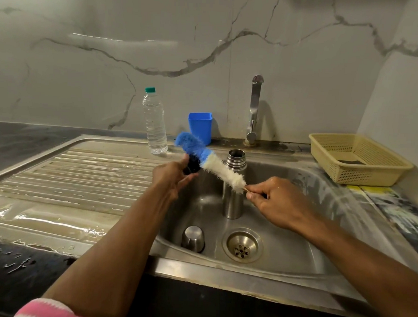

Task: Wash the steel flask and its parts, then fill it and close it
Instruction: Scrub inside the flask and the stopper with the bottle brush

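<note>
Right hand (277, 200) fingers pinch the bottle brush (210, 162) by its handle; left hand (172, 174) fingers curl round a dark stopper (192, 166); brush slants up-left; flask (234, 184) stands upright, mouth open.

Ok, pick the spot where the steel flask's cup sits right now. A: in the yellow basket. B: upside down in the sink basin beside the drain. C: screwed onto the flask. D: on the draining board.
B: the cup stands mouth-down on the sink floor, left of the drain, while the flask stands open-topped.
</note>
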